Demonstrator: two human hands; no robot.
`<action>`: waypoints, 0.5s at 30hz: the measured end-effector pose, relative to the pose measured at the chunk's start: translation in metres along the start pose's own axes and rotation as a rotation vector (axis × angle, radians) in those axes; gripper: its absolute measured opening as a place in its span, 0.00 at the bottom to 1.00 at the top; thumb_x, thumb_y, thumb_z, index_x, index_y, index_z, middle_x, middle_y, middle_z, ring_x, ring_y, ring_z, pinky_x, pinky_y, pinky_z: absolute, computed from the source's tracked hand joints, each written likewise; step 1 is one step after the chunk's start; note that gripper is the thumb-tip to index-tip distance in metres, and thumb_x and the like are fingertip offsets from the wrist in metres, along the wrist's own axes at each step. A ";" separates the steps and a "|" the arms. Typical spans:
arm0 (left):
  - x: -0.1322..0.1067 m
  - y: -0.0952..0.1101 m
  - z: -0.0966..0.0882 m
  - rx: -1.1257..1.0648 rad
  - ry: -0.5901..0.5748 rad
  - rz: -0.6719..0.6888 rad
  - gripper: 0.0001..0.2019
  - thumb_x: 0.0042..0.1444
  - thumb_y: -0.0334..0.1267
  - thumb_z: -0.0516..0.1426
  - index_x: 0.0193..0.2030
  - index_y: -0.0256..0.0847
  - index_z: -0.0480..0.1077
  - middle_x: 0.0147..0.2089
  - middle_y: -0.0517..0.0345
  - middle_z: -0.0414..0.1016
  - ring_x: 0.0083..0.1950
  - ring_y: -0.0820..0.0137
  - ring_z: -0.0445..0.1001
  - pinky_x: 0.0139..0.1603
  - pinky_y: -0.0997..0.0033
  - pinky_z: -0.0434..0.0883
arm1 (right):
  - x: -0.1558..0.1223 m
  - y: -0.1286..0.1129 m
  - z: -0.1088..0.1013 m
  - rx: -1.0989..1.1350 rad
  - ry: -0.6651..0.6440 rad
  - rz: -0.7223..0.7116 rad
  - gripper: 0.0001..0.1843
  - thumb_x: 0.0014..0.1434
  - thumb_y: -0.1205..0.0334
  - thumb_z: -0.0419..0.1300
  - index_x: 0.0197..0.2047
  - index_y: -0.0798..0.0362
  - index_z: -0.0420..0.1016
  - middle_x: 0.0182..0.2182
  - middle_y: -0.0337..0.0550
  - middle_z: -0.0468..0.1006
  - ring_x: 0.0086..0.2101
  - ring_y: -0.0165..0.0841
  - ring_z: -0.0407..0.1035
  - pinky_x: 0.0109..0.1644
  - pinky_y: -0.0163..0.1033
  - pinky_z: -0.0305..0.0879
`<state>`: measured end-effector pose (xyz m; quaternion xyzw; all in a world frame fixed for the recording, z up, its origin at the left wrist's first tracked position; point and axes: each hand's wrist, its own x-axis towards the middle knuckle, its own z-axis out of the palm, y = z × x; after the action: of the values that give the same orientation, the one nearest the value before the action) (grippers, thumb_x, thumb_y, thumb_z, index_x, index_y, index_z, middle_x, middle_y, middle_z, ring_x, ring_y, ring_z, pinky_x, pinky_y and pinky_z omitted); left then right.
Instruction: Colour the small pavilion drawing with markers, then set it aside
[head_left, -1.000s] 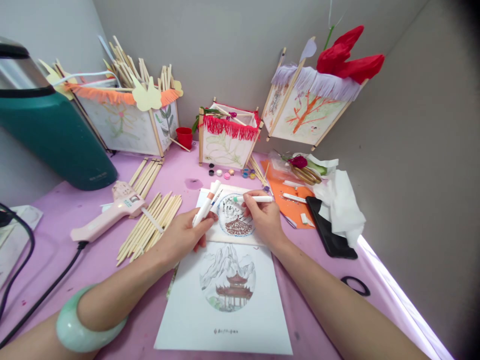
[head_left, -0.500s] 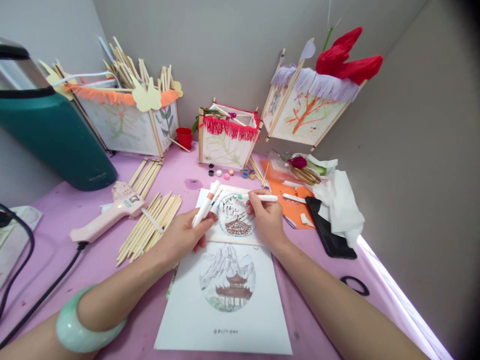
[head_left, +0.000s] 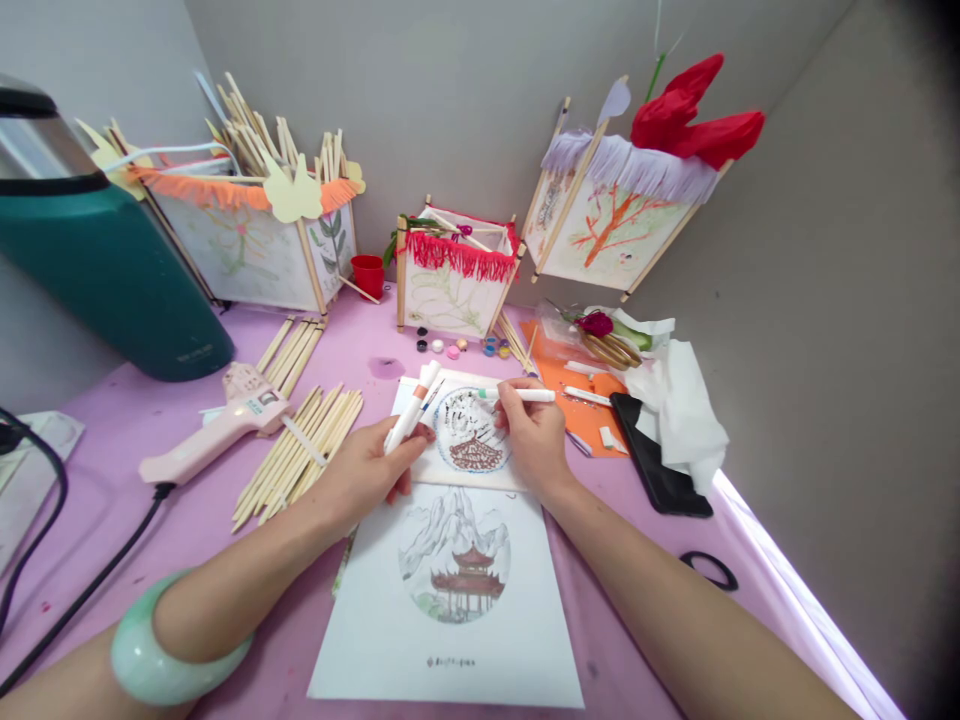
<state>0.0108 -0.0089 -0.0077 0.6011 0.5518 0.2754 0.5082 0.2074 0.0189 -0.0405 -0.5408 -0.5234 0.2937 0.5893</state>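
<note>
My right hand (head_left: 534, 435) pinches a white marker (head_left: 525, 395) with a green end, held nearly level over a small white sheet (head_left: 431, 468). On that sheet is a round drawing (head_left: 472, 430) with a brown roof, black strokes and a blue outline. Closed around more markers (head_left: 412, 408), one with an orange band, my left hand (head_left: 382, 455) rests at the sheet's left edge. A slim dark-blue pointed tip shows beside them. Just below lies a printed page (head_left: 360, 640) with a round picture of a pavilion and mountains. Whether the green end touches the drawing, I cannot tell.
A pink glue gun (head_left: 225, 430) and bundled sticks (head_left: 300, 450) lie left, near a tall teal bottle (head_left: 112, 270). Paper lanterns (head_left: 450, 300) stand behind small paint pots (head_left: 453, 351). A black phone (head_left: 656, 460), tissues (head_left: 682, 410) and orange paper (head_left: 555, 375) are at right.
The marker in my right hand has shifted very slightly. Otherwise both hands and the sheets stay in place.
</note>
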 end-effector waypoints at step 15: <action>0.000 0.002 -0.001 0.003 -0.007 0.001 0.17 0.54 0.47 0.52 0.44 0.37 0.69 0.17 0.64 0.64 0.18 0.73 0.62 0.21 0.74 0.60 | -0.002 -0.003 0.000 -0.119 0.080 -0.064 0.11 0.57 0.53 0.54 0.31 0.52 0.68 0.20 0.33 0.65 0.22 0.27 0.61 0.27 0.32 0.57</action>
<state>0.0111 -0.0084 -0.0060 0.6032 0.5502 0.2727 0.5090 0.2061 0.0165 -0.0383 -0.5693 -0.5329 0.2210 0.5857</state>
